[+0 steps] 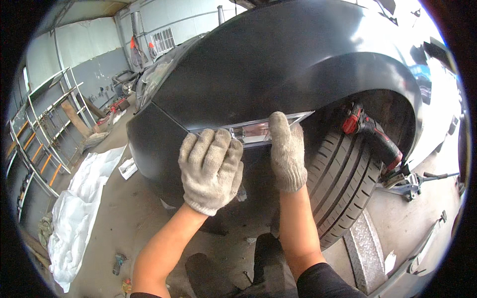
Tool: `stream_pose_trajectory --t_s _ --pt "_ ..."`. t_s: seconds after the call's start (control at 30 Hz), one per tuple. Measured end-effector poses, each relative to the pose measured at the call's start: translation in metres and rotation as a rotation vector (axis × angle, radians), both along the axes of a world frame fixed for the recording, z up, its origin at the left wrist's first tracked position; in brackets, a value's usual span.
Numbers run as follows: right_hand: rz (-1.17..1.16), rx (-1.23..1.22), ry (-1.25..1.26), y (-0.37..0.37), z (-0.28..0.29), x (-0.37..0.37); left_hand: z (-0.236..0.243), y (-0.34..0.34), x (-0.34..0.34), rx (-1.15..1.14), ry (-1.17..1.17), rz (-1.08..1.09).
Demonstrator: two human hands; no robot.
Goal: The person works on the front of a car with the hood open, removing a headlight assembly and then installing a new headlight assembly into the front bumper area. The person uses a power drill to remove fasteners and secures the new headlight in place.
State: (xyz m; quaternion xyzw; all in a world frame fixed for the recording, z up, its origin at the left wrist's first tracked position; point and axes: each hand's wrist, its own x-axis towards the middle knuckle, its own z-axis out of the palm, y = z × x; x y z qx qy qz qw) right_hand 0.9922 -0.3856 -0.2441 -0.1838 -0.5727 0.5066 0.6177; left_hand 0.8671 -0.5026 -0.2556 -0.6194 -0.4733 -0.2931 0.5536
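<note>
A long, narrow side marker lamp (256, 131) with a clear lens and bright edging lies along the side of a dark car, between the fender (258, 74) and the bumper (151, 144). Both my hands wear off-white knit gloves. My left hand (208, 169) is closed over the lamp's left part, fingers bent and side by side on its edge. Across its right part, my right hand (288, 154) grips with the thumb upright against the lens; its other fingers are mostly hidden. The lamp's pointed right end shows beyond that hand. Its left end is covered.
A red and black cordless power tool (372, 134) rests on top of the tire (343, 184) inside the wheel arch. White sheeting (84, 203) and a small drill (119, 263) lie on the floor at left. Metal racks (44, 129) stand behind; a treadplate strip (365, 253) lies lower right.
</note>
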Motion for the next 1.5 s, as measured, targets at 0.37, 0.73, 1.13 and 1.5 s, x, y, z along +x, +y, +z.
stream_pose_trajectory --t_s 0.37,0.73,1.13,1.5 --pt "0.25 -0.009 0.047 0.016 -0.005 -0.006 0.093 0.067 0.018 0.209 0.21 0.066" --pt "0.229 0.121 0.125 0.005 -0.051 -0.027 0.084 0.067 0.032 0.038 0.21 0.01" --pt "0.148 0.056 0.637 -0.023 -0.053 -0.051 0.08 0.064 0.033 -0.001 0.056 0.162" --pt "0.239 0.147 0.58 -0.003 -0.051 -0.041 0.072 0.061 0.034 -0.053 0.068 0.139"
